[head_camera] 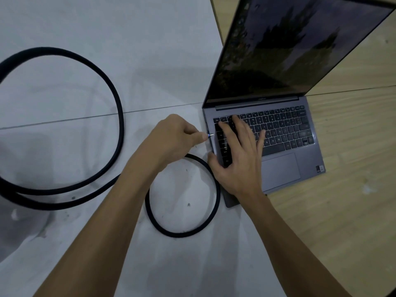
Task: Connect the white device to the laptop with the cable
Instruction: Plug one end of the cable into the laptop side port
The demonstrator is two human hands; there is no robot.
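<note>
A grey laptop (300,166) stands open on the table, its dark screen tilted back. My left hand (173,138) pinches the plug (209,135) of a thick black cable (120,116), and the plug's metal tip touches the laptop's left edge. The cable runs from my left hand into a small loop below it and then a large loop at the left. My right hand (237,155) lies flat on the left side of the keyboard, fingers spread, thumb against the laptop's left edge. No white device is in view.
The laptop sits where a white table surface (85,86) meets a light wooden one (347,211). A seam crosses both surfaces. The cable's large loop runs off the left edge of the view.
</note>
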